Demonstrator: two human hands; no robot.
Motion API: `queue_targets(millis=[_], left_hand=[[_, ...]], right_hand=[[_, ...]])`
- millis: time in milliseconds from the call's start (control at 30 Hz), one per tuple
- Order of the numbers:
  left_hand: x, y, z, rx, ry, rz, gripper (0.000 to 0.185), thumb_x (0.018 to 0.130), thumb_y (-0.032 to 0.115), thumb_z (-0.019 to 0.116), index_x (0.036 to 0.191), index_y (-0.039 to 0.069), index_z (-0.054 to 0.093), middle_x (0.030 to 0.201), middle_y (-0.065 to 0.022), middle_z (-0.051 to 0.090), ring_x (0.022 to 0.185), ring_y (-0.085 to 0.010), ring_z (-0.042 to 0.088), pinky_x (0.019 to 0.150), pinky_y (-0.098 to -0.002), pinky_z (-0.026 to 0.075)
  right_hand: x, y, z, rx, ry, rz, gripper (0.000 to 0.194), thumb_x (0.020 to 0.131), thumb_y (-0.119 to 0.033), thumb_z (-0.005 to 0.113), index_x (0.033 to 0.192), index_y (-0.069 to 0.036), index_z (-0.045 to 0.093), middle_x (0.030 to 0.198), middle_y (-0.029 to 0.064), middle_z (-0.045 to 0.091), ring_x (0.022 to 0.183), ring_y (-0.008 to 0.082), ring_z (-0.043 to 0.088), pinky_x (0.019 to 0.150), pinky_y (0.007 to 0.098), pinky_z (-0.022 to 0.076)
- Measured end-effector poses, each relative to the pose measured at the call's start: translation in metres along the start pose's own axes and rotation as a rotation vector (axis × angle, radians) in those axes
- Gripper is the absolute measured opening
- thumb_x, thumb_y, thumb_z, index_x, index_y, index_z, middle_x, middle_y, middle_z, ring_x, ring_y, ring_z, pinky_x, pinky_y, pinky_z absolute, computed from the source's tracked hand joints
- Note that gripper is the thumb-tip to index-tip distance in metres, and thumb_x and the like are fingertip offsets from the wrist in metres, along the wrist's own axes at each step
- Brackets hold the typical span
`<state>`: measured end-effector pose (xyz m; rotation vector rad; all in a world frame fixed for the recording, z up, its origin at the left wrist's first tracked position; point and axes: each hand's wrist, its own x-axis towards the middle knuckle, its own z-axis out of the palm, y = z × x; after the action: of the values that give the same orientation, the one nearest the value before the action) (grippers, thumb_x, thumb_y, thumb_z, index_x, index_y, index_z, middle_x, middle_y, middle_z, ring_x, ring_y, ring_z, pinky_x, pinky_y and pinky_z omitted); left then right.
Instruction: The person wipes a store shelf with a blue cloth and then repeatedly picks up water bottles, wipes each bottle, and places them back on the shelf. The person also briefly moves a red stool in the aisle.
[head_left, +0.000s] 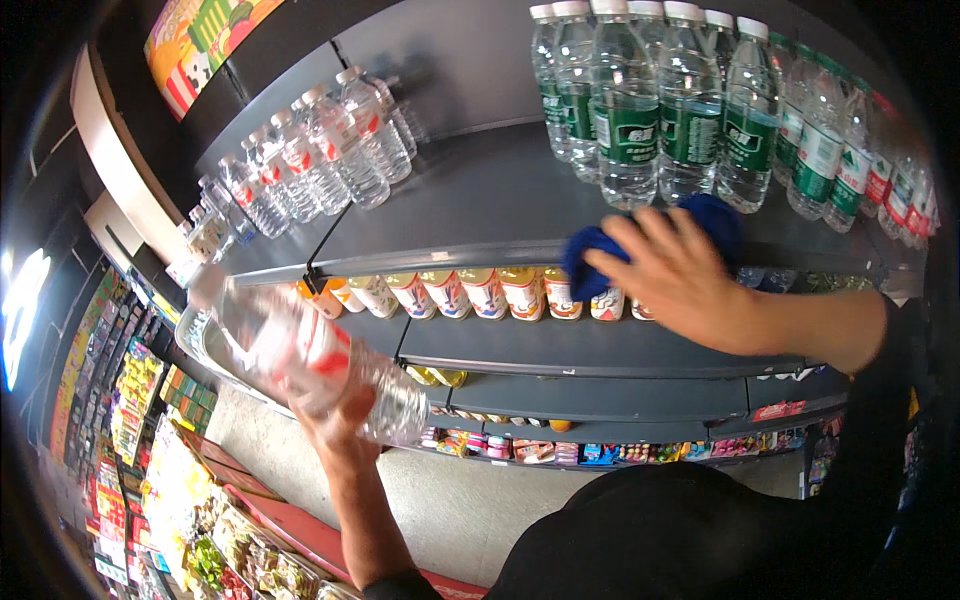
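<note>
My left hand (341, 412) grips a large clear plastic water bottle (300, 352) with a red and white label. The bottle is tilted and blurred, held in front of the shelf edge. My right hand (667, 277) is on a dark blue cloth (592, 259) at the front edge of the dark grey top shelf (465, 195). Just behind the cloth stand several green-labelled water bottles (630, 127) with white caps. A group of red-and-white-labelled clear bottles (322, 150) stands at the left of the same shelf.
Drink bottles with printed labels (480, 292) line the shelf below. Packaged goods (540, 452) fill the lowest shelf. More bottles with green caps (817, 142) stand at the right end. A pale plastic basket (199, 341) is at the left, and a produce display (240, 544) stands behind at lower left.
</note>
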<state>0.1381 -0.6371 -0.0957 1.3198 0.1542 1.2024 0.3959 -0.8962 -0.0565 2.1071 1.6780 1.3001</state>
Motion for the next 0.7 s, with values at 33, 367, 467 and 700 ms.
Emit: queue_targets(millis=[33, 367, 467, 700], left_hand=[[0.021, 0.001, 0.011, 0.014, -0.100, 0.014, 0.084, 0.066, 0.014, 0.072, 0.141, 0.006, 0.034, 0.106, -0.0156, 0.060, 0.087, -0.0284, 0.065, 0.082, -0.0429, 0.056], [0.233, -0.073, 0.152, 0.092, -0.316, 0.102, 0.053, 0.067, 0.005, 0.078, 0.114, 0.006, 0.053, 0.097, -0.0045, 0.063, 0.089, -0.0192, 0.061, 0.083, -0.0342, 0.048], [0.285, -0.111, 0.172, 0.227, -0.280, 0.149, 0.061, 0.064, 0.003, 0.083, 0.117, 0.006, 0.051, 0.101, -0.0063, 0.064, 0.092, -0.0208, 0.062, 0.085, -0.0365, 0.049], [0.354, -0.174, 0.177, 0.551, -0.147, 0.157, 0.066, 0.061, 0.005, 0.086, 0.117, 0.003, 0.050, 0.107, -0.0109, 0.064, 0.098, -0.0243, 0.064, 0.087, -0.0380, 0.051]], right_hand=[[-0.023, 0.015, -0.014, -0.070, -0.043, -0.015, 0.035, 0.081, -0.018, 0.059, 0.114, -0.011, 0.065, 0.116, 0.0097, 0.053, 0.105, 0.0265, 0.050, 0.086, 0.0431, 0.0428], [-0.147, 0.045, -0.076, 0.656, -0.357, 0.713, 0.030, 0.084, -0.018, 0.071, 0.112, -0.007, 0.068, 0.117, 0.0174, 0.058, 0.104, 0.0318, 0.060, 0.087, 0.0400, 0.0506], [-0.163, 0.033, -0.069, 0.821, -0.395, 0.810, 0.030, 0.086, -0.018, 0.070, 0.114, -0.007, 0.068, 0.117, 0.0180, 0.058, 0.103, 0.0315, 0.061, 0.086, 0.0387, 0.0509], [-0.166, 0.023, -0.053, 0.916, -0.419, 0.803, 0.031, 0.085, -0.020, 0.071, 0.112, -0.005, 0.068, 0.108, 0.0168, 0.061, 0.092, 0.0300, 0.064, 0.078, 0.0378, 0.0516]])
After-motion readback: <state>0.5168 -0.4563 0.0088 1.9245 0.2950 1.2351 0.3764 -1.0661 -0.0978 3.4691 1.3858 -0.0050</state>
